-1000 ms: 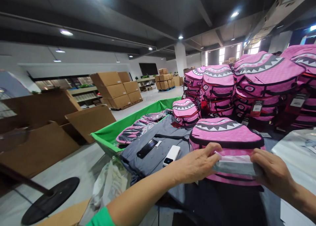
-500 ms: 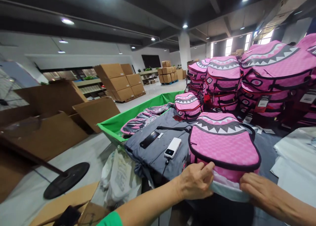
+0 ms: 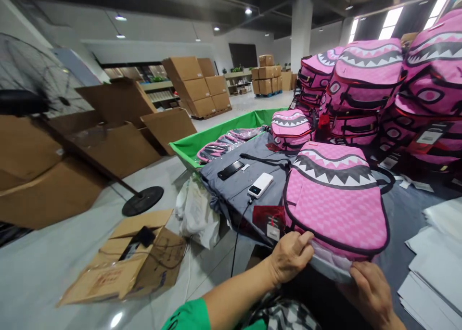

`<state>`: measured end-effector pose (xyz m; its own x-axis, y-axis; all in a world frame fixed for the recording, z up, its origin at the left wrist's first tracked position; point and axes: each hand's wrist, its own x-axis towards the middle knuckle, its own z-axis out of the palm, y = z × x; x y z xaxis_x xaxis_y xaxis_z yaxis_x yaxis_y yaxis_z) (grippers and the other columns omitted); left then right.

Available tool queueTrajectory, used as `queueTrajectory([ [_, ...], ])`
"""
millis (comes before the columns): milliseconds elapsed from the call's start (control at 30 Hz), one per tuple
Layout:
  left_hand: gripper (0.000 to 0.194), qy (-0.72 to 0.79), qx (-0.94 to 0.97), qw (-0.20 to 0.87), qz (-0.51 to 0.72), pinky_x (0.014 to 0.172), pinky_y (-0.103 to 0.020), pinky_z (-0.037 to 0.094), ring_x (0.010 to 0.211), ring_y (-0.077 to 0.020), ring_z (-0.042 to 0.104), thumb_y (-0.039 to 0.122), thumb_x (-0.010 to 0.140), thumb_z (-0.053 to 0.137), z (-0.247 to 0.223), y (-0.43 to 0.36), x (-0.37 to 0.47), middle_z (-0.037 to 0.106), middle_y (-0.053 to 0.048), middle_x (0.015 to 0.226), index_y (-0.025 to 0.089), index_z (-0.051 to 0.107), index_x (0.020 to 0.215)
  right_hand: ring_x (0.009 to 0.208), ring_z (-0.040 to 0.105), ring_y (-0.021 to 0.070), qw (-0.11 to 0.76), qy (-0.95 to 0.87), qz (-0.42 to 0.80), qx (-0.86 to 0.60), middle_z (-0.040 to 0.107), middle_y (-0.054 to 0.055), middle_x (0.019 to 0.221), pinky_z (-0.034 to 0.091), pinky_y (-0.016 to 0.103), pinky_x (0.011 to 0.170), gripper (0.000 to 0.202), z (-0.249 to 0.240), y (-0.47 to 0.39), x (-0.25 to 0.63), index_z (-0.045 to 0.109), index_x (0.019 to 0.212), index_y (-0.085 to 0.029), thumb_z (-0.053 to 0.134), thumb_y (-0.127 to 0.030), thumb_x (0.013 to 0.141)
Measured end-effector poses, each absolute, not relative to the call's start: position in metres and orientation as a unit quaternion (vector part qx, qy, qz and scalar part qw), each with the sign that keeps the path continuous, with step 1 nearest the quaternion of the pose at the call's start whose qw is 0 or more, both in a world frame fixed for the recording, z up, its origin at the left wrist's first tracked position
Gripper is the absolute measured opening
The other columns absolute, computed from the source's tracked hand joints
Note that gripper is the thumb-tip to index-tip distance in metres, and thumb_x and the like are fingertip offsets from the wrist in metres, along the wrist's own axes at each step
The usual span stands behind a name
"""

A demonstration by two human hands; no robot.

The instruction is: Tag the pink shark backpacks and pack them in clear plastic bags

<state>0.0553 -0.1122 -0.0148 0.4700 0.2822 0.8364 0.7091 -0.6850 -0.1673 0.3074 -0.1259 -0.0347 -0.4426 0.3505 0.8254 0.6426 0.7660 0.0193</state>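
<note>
A pink checkered backpack [image 3: 335,209] with a shark-teeth print and black piping lies on the grey cloth-covered table in front of me. Around its near end is the mouth of a whitish plastic bag [image 3: 330,261]. My left hand [image 3: 293,255] pinches the bag's edge at the near left corner of the backpack. On the near right, my right hand [image 3: 371,282] is closed on the same edge. A hang tag [image 3: 273,230] with a red piece hangs at the backpack's left side.
Stacked pink backpacks [image 3: 364,94] rise behind, beside a smaller pink bag [image 3: 291,130]. A white power bank [image 3: 260,184] and a black phone [image 3: 231,170] lie left. White plastic sheets [image 3: 433,272] are on the right. A cardboard box [image 3: 144,262] and a fan base [image 3: 142,201] stand on the floor.
My view has tipped downward. The backpack's near end has sunk and its front shows more fully. The red hang tag has come into sight. Both hands keep their pinch on the plastic bag.
</note>
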Motion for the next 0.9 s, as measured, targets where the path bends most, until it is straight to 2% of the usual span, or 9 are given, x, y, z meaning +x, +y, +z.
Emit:
queueTrajectory([
  [100,0.020,-0.319,-0.814,0.240,-0.422,0.058,-0.025,0.052,0.069,-0.0117,0.056,0.002,0.090,0.052,-0.036,-0.115,0.061,0.066,-0.011,0.107,0.014,0.059,0.076,0.071,0.061,0.0189,0.413,-0.832,-0.200,-0.311,0.064,0.003,0.080,0.052,0.032,0.064,0.019,-0.048,-0.118,0.316,0.056,0.095,-0.025,0.055,-0.006,0.092],
  [167,0.014,-0.308,-0.817,0.225,-0.433,0.064,-0.027,0.058,0.077,-0.0142,0.059,0.015,0.094,0.057,-0.046,-0.119,0.065,0.064,-0.014,0.111,0.014,0.061,0.081,0.067,0.058,0.0177,0.430,-0.804,-0.242,-0.333,0.060,0.001,0.077,0.050,0.031,0.061,0.025,-0.051,-0.113,0.320,0.053,0.094,-0.025,0.055,-0.001,0.089],
  [267,0.040,-0.270,-0.826,0.179,-0.460,0.076,-0.035,0.064,0.092,-0.0210,0.062,0.050,0.100,0.054,-0.051,-0.123,0.066,0.059,-0.017,0.116,0.012,0.063,0.091,0.068,0.059,0.0193,0.436,-0.787,-0.253,-0.356,0.059,0.002,0.080,0.054,0.034,0.063,0.024,-0.048,-0.111,0.323,0.051,0.098,-0.025,0.055,-0.003,0.090],
  [333,0.050,-0.272,-0.828,0.138,-0.470,0.084,-0.037,0.064,0.102,-0.0236,0.061,0.058,0.101,0.047,-0.048,-0.125,0.064,0.054,-0.018,0.119,0.010,0.062,0.101,0.072,0.062,0.0209,0.418,-0.812,-0.222,-0.340,0.061,0.006,0.086,0.056,0.034,0.064,0.018,-0.040,-0.117,0.327,0.053,0.105,-0.022,0.055,-0.009,0.092],
  [433,0.045,-0.335,-0.813,0.082,-0.469,0.085,-0.034,0.064,0.104,-0.0217,0.061,0.051,0.103,0.047,-0.038,-0.127,0.064,0.051,-0.016,0.119,0.010,0.058,0.117,0.083,0.068,0.0227,0.362,-0.864,-0.119,-0.330,0.065,0.012,0.101,0.060,0.033,0.069,0.027,-0.020,-0.127,0.337,0.055,0.123,-0.016,0.056,-0.025,0.097],
  [500,0.037,-0.383,-0.808,0.031,-0.446,0.084,-0.033,0.064,0.100,-0.0196,0.062,0.045,0.101,0.056,-0.030,-0.130,0.067,0.051,-0.012,0.115,0.013,0.058,0.120,0.083,0.071,0.0204,0.329,-0.882,-0.043,-0.334,0.067,0.011,0.104,0.060,0.028,0.068,0.032,-0.005,-0.130,0.344,0.055,0.130,-0.018,0.054,-0.030,0.100],
  [667,0.014,-0.393,-0.823,-0.078,-0.402,0.085,-0.030,0.061,0.100,-0.0175,0.060,0.028,0.093,0.071,-0.022,-0.131,0.068,0.055,-0.009,0.117,0.018,0.067,0.100,0.069,0.067,0.0136,0.276,-0.900,0.018,-0.338,0.066,0.002,0.087,0.052,0.021,0.060,0.018,0.019,-0.121,0.346,0.061,0.118,-0.024,0.048,-0.027,0.106],
  [767,0.006,-0.282,-0.885,-0.026,-0.370,0.093,-0.031,0.057,0.106,-0.0175,0.060,0.024,0.095,0.066,-0.022,-0.116,0.059,0.065,-0.006,0.116,0.019,0.068,0.094,0.065,0.060,0.0132,0.223,-0.921,-0.034,-0.317,0.062,0.000,0.080,0.045,0.023,0.056,0.018,0.026,-0.116,0.341,0.061,0.097,-0.024,0.045,-0.020,0.105],
  [900,0.015,-0.040,-0.962,0.080,-0.256,0.114,-0.032,0.046,0.118,-0.0147,0.060,0.019,0.099,0.059,-0.007,-0.085,0.053,0.072,-0.004,0.114,0.019,0.068,0.087,0.082,0.063,0.0158,0.223,-0.940,-0.155,-0.206,0.068,0.004,0.100,0.047,0.028,0.071,0.027,0.030,-0.113,0.336,0.058,0.096,-0.022,0.038,-0.004,0.099],
])
